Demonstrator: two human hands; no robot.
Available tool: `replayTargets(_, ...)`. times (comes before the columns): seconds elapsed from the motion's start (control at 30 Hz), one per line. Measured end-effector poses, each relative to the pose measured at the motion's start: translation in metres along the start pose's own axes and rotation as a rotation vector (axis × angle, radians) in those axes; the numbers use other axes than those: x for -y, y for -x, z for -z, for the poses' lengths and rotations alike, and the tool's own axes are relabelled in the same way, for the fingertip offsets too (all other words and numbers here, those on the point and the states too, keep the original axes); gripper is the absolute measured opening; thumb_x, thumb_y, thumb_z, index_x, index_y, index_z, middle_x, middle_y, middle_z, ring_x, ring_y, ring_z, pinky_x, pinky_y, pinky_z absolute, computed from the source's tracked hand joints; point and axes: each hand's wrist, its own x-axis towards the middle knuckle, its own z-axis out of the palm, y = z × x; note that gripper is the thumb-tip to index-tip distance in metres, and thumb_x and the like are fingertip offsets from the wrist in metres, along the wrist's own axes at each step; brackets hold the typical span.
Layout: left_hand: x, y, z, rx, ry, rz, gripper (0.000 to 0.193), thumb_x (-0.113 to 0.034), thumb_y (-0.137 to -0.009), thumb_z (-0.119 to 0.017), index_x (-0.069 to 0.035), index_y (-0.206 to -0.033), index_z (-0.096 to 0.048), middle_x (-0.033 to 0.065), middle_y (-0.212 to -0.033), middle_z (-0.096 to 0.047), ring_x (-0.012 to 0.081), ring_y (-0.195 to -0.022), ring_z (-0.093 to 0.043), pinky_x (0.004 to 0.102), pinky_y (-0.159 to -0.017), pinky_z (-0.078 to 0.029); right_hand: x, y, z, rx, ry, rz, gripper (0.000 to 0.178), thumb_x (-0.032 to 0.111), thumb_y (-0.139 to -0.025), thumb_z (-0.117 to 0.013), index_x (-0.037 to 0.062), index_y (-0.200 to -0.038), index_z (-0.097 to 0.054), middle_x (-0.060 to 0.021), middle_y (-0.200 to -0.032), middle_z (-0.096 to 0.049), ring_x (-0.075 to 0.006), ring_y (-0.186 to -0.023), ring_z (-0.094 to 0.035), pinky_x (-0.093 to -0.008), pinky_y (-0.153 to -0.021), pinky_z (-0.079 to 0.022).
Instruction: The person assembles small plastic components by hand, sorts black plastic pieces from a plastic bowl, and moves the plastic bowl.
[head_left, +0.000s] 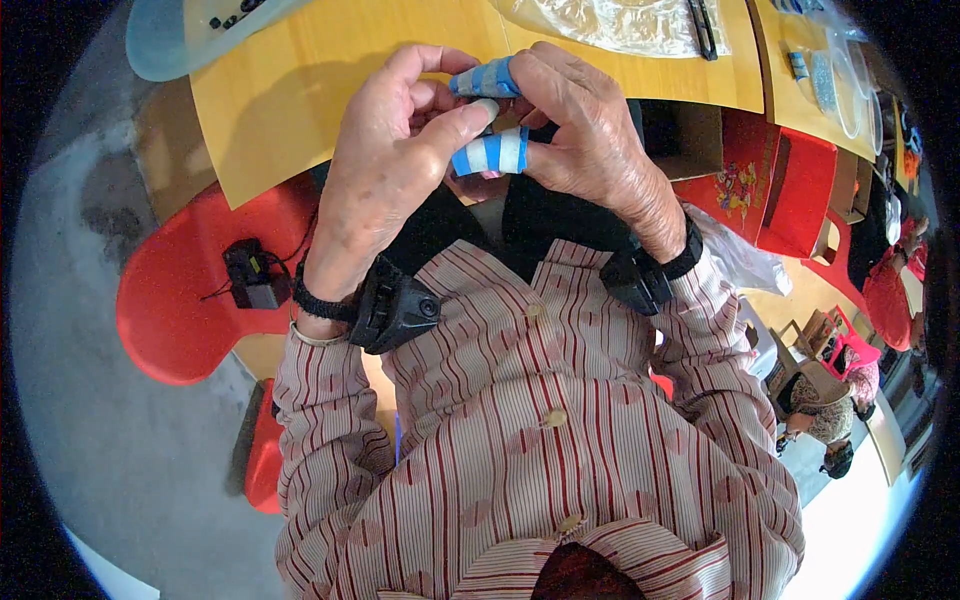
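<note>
My left hand and my right hand meet above the near edge of the table, fingertips close together. Two blue-and-white striped bands show at the right fingers: an upper band by the index finger and a lower band at the thumb. They look like wraps around those fingers, though I cannot be certain. My left thumb presses in between the bands, with the left fingers curled behind. Both hands are closed in a pinch. Whatever sits between the fingertips is too small or hidden to name.
A yellow table spans the front. On it are a translucent tray with small black pieces and a clear plastic bag beside black tweezers-like strips. A red chair holds a black device. People sit at far right.
</note>
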Motion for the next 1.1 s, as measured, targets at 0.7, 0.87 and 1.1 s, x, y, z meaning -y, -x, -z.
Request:
replayTargets(0.7,-0.003,0.011,0.016,-0.010,-0.194,-0.257,0.062,-0.025,-0.074,-0.077,-0.002,-0.124,-0.048,0.0099,-0.103,-0.060,0.0181,-0.087,-0.060,0.0311,-0.079,-0.048,0.009,0.005,0.004,0.096,-0.283,-0.387,0.039,0.020,-0.068,-0.082,0.0046,-0.098,-0.062,-0.0014,-0.083,-0.062,-0.0080,-0.076,-0.061,-0.0250,-0.067,-0.054)
replayTargets(0.87,-0.004,0.010,0.002,0.002,-0.647,-0.619,0.083,-0.028,-0.053,-0.087,-0.007,-0.125,-0.049,0.0113,-0.109,-0.057,0.0275,-0.097,-0.058,0.0358,-0.082,-0.048,0.008,0.003,-0.002,0.012,-0.322,-0.260,0.033,0.013,-0.068,-0.077,0.0030,-0.094,-0.060,-0.0092,-0.077,-0.058,-0.0187,-0.066,-0.062,-0.0293,-0.058,-0.051)
replayTargets(1.1,0.003,0.012,-0.003,-0.072,-0.752,-0.681,0.079,-0.022,-0.055,-0.085,-0.005,-0.123,-0.049,0.0148,-0.100,-0.059,0.0316,-0.089,-0.060,0.0373,-0.077,-0.050,0.003,0.007,-0.005,0.011,-0.283,-0.218,0.035,0.017,-0.067,-0.079,0.0028,-0.093,-0.059,-0.0087,-0.076,-0.056,-0.0203,-0.064,-0.059,-0.0288,-0.059,-0.050)
